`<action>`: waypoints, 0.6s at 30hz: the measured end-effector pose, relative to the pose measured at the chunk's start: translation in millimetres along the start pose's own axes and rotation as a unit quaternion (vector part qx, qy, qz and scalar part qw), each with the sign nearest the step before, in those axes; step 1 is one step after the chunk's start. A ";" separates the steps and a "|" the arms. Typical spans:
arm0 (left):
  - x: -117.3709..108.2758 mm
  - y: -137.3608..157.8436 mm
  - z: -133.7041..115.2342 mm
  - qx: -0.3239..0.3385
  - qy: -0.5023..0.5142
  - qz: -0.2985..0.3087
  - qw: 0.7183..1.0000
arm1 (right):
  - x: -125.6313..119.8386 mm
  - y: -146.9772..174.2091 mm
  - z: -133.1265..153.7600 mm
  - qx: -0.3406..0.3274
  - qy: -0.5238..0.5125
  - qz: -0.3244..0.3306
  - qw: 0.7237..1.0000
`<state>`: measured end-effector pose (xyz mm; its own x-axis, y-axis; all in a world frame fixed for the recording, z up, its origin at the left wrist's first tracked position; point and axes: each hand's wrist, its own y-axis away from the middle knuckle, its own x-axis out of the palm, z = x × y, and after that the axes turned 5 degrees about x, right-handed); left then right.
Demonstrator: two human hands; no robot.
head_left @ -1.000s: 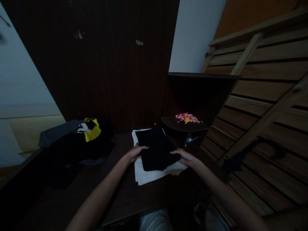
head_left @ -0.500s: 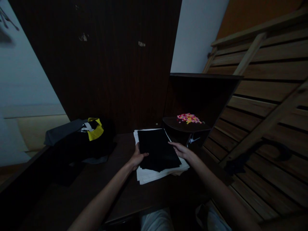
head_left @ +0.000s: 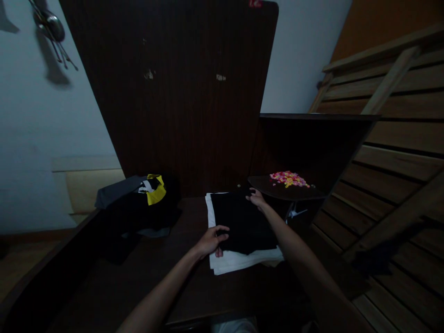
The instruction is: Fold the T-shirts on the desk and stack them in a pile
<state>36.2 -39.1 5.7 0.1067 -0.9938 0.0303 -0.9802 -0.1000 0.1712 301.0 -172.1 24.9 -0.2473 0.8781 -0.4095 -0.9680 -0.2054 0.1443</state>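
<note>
A folded black cloth (head_left: 243, 222), possibly a garment, lies on a stack of folded white cloths (head_left: 232, 262) on the dark desk. My left hand (head_left: 210, 240) is at its lower left edge, thumb and forefinger closing on the black fabric, the other fingers lower by the white layer. At the far right corner, my right hand (head_left: 256, 199) grips the black edge with bent fingers. My right forearm passes over the right side of the stack and hides part of it.
A heap of dark clothes with a yellow piece (head_left: 157, 190) lies on the desk's left. Small pink and yellow bits (head_left: 289, 178) cover part of a rounded shelf (head_left: 260, 183) at the right. Wooden slats (head_left: 402, 157) rise beyond it. A dark panel (head_left: 187, 115) stands behind.
My right hand has moved up along the black cloth from its right side to the far right corner. My left hand has slid toward the lower left corner. The camera view has shifted left.
</note>
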 end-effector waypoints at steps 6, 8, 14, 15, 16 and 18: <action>-3.1 -0.3 0.8 -0.024 -0.027 0.038 0.999 | 1.0 -2.0 -3.9 -0.013 0.112 -0.017 0.993; -4.6 1.6 -1.0 -0.024 -0.035 0.049 0.998 | 1.7 1.8 -4.3 -0.036 0.166 -0.019 0.985; -3.9 1.6 -1.9 -0.027 -0.050 0.061 0.997 | 18.8 21.1 -2.9 -0.183 0.370 0.011 0.911; -3.6 1.6 -0.8 -0.024 -0.049 0.057 0.997 | 23.8 23.9 -3.7 -0.206 0.377 0.026 0.903; -3.6 2.0 0.3 -0.021 -0.049 0.051 0.997 | 29.1 26.3 -5.0 -0.225 0.380 0.040 0.896; -4.7 5.0 1.8 -0.015 -0.064 0.036 0.997 | 38.9 30.2 -8.3 -0.242 0.387 0.069 0.887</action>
<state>30.5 -35.0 4.6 0.0116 -0.9966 -0.0813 -0.9788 -0.0280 0.2030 261.8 -147.8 5.9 -0.1394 0.3089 -0.9408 -0.7844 -0.6143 -0.0854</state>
